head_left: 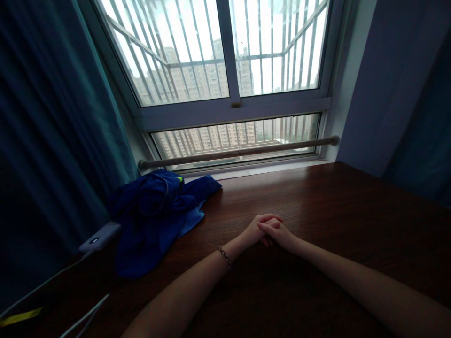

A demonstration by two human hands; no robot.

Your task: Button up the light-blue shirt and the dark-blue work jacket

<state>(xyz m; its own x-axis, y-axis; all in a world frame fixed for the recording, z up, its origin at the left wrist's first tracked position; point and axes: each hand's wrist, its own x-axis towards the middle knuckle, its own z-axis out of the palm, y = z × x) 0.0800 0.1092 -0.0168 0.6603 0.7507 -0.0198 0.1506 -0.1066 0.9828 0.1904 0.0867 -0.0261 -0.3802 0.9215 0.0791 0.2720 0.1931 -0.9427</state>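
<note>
My left hand and my right hand are clasped together above the dark brown wooden tabletop. Their fingers wrap round one another, and some fingertips are hidden in the grip. No object shows between them. A braided bracelet circles my left wrist. The blue garment, crumpled on the table to the left, is the nearest loose thing and lies apart from both hands.
A pale device with a small lit display sits left of the garment, a white cable running from it. Another white cable and a yellow strip lie lower left. Behind stand a rail, a barred window and a blue curtain.
</note>
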